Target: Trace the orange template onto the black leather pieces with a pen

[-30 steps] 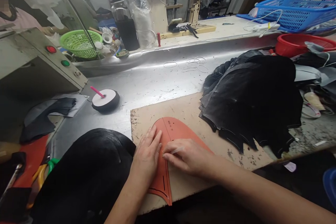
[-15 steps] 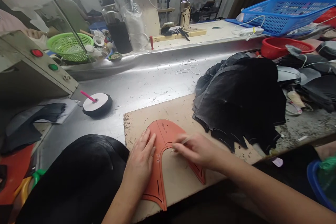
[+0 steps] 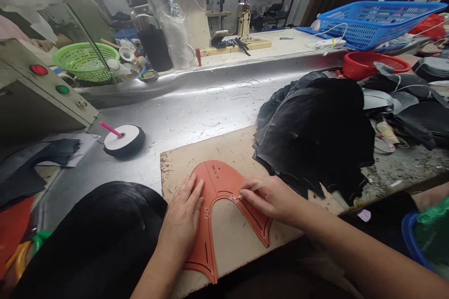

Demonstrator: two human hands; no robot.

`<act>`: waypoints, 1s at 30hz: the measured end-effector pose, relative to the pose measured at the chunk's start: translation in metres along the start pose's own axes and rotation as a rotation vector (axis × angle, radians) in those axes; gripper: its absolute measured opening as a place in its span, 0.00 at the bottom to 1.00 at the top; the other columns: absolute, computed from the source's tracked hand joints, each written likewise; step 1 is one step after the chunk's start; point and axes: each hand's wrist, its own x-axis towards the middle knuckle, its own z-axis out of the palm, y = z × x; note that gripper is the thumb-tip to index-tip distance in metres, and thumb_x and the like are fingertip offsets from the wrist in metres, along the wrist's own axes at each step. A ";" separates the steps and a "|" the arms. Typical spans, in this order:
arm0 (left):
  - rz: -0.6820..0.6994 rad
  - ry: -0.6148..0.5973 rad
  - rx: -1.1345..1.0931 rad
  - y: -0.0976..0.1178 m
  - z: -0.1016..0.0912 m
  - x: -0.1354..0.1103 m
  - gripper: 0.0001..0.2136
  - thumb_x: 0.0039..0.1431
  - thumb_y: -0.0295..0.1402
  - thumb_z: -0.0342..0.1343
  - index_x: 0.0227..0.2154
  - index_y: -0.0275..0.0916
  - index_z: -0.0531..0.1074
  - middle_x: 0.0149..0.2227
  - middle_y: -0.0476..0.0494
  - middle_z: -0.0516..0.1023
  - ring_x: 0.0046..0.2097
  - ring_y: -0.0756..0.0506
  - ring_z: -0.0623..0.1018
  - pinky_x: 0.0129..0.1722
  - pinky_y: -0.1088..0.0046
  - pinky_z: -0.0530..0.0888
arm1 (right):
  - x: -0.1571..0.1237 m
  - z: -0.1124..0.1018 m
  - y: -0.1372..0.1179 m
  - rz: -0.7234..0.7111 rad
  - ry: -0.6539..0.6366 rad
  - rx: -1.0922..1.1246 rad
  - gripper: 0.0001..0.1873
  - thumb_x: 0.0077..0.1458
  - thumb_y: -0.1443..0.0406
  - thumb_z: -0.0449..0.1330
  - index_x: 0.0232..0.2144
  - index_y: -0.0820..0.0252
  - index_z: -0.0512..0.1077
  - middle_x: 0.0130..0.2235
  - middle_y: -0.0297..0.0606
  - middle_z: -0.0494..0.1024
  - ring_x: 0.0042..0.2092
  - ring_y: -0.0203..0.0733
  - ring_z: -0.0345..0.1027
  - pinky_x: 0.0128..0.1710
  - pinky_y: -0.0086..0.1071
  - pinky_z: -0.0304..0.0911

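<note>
The biggest thing is the shiny metal counter (image 3: 175, 107). A big pile of black sheets (image 3: 315, 126) sits on its right side, and some of the pile lies over the tan board (image 3: 228, 147). A big black piece (image 3: 94, 238) with a round top is at the near left, just beside the board. Far back on the right is a blue basket (image 3: 372, 28) with lots of little holes. A grey box (image 3: 75, 103) is on the left.

The orange shape (image 3: 220, 180) lies flat on the board, in front of the person. It looks like a horseshoe, with its round end pointing away and its two legs pointing back. It has black lines and small printed marks on it.

The left hand (image 3: 182, 219) lies flat on the orange shape's left side, with its fingers stretched out and holding nothing. The right hand (image 3: 275, 198) is over the other side. Its fingers are closed, pinching a thin clear stick (image 3: 258, 186). The stick's tip is too small to see well, but the fingertips are right by the inside curve.

A black roll (image 3: 137, 142) with a white top sits on the counter, near the grey box. The smallest thing is the pink stick (image 3: 110, 128) poking up from the roll's middle.
</note>
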 end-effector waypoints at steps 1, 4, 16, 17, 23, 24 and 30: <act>-0.002 -0.004 0.005 0.000 0.000 0.000 0.19 0.64 0.35 0.42 0.56 0.43 0.63 0.60 0.41 0.64 0.61 0.41 0.64 0.57 0.55 0.66 | 0.000 -0.001 -0.001 -0.003 0.006 0.011 0.15 0.62 0.62 0.48 0.32 0.60 0.73 0.35 0.37 0.78 0.35 0.37 0.72 0.36 0.28 0.62; -0.002 -0.011 0.004 0.001 -0.001 0.000 0.19 0.64 0.35 0.42 0.56 0.42 0.63 0.61 0.40 0.64 0.61 0.41 0.64 0.57 0.55 0.66 | 0.002 0.001 -0.003 -0.023 0.032 0.040 0.14 0.62 0.63 0.48 0.33 0.59 0.73 0.36 0.37 0.78 0.37 0.37 0.72 0.36 0.27 0.63; -0.021 -0.040 -0.030 0.008 -0.001 -0.004 0.18 0.64 0.32 0.42 0.54 0.36 0.65 0.60 0.35 0.64 0.62 0.42 0.63 0.59 0.56 0.64 | -0.004 0.019 -0.025 -0.126 -0.029 0.165 0.12 0.61 0.63 0.51 0.35 0.60 0.74 0.35 0.37 0.79 0.37 0.37 0.72 0.38 0.27 0.64; -0.029 -0.045 -0.040 0.009 -0.001 -0.004 0.18 0.64 0.32 0.42 0.55 0.36 0.65 0.60 0.35 0.64 0.62 0.42 0.62 0.59 0.56 0.64 | -0.006 0.026 -0.033 -0.182 -0.077 0.216 0.11 0.61 0.64 0.52 0.36 0.60 0.74 0.35 0.36 0.79 0.37 0.37 0.72 0.38 0.26 0.63; -0.056 -0.050 -0.058 0.009 -0.001 -0.006 0.18 0.63 0.31 0.43 0.55 0.40 0.64 0.61 0.38 0.63 0.62 0.42 0.62 0.59 0.56 0.64 | -0.003 0.070 -0.063 -0.411 -0.254 0.196 0.10 0.61 0.66 0.53 0.38 0.61 0.74 0.36 0.38 0.79 0.39 0.38 0.71 0.40 0.30 0.62; -0.050 -0.046 -0.054 0.009 0.000 -0.006 0.18 0.63 0.31 0.43 0.55 0.40 0.64 0.61 0.38 0.63 0.62 0.42 0.62 0.59 0.56 0.64 | -0.001 0.073 -0.064 -0.426 -0.260 0.158 0.10 0.61 0.66 0.53 0.37 0.62 0.73 0.36 0.39 0.79 0.38 0.39 0.71 0.40 0.30 0.62; -0.029 -0.038 -0.041 0.007 -0.001 -0.005 0.18 0.64 0.32 0.42 0.56 0.42 0.62 0.61 0.39 0.63 0.62 0.43 0.62 0.59 0.55 0.64 | -0.007 0.056 -0.068 -0.375 -0.284 0.033 0.09 0.58 0.68 0.53 0.29 0.62 0.73 0.29 0.36 0.77 0.33 0.37 0.70 0.36 0.29 0.61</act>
